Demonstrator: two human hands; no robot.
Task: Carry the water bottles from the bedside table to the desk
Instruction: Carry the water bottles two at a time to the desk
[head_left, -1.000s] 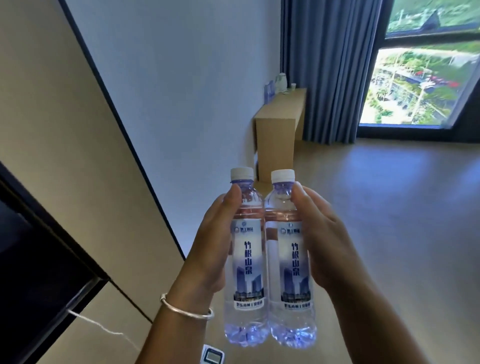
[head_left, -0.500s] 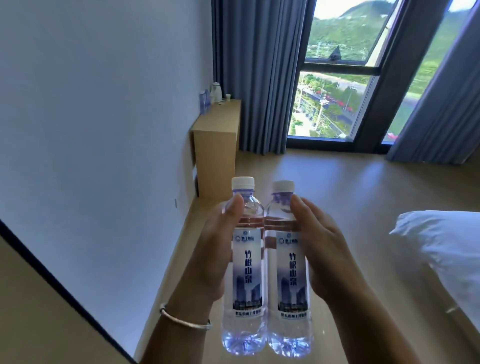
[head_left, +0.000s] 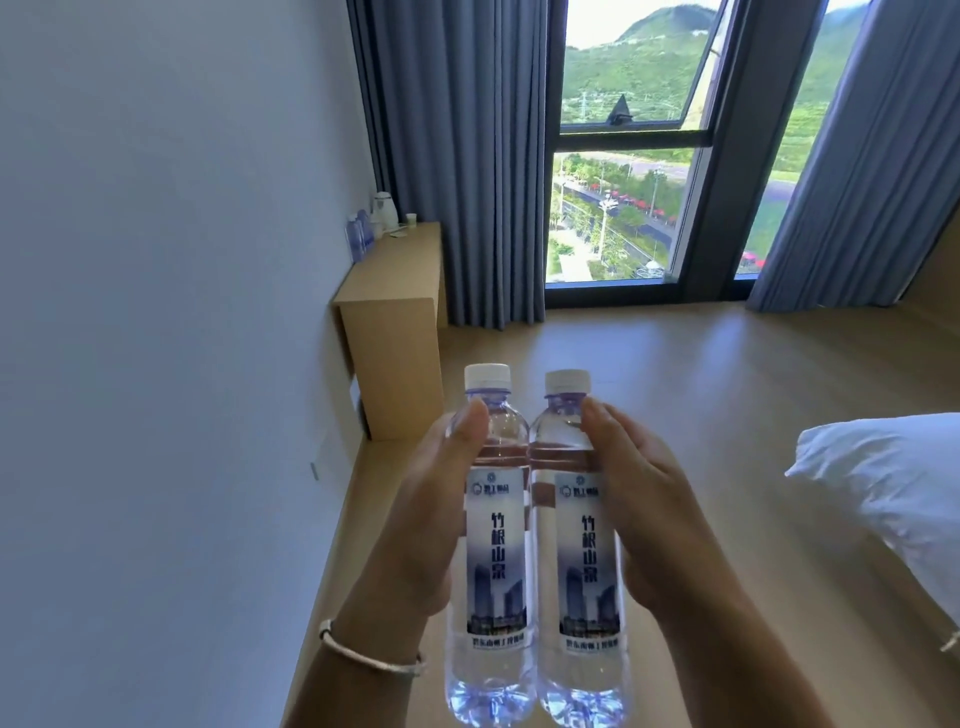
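Observation:
Two clear water bottles with white caps and blue-white labels stand upright side by side in front of me, touching. My left hand (head_left: 434, 514) grips the left bottle (head_left: 493, 545), thumb across its shoulder. My right hand (head_left: 649, 514) presses against the right bottle (head_left: 584, 551) from its outer side. The wooden desk (head_left: 400, 291) stands far ahead against the left wall, beside the curtain. More bottles (head_left: 358, 236) stand at its back left, near a white kettle (head_left: 384, 210).
A plain wall (head_left: 156, 312) runs along my left. Wooden floor (head_left: 675, 389) stretches ahead to the window (head_left: 623, 156) and grey curtains (head_left: 467, 156). A white pillow (head_left: 893, 493) on a bed juts in at the right. A small cup (head_left: 411, 220) sits on the desk.
The view has swung right and forward: the dark panel at the left is gone, the desk and window look nearer, and the pillow has come into sight. Both hands hold the bottles as before.

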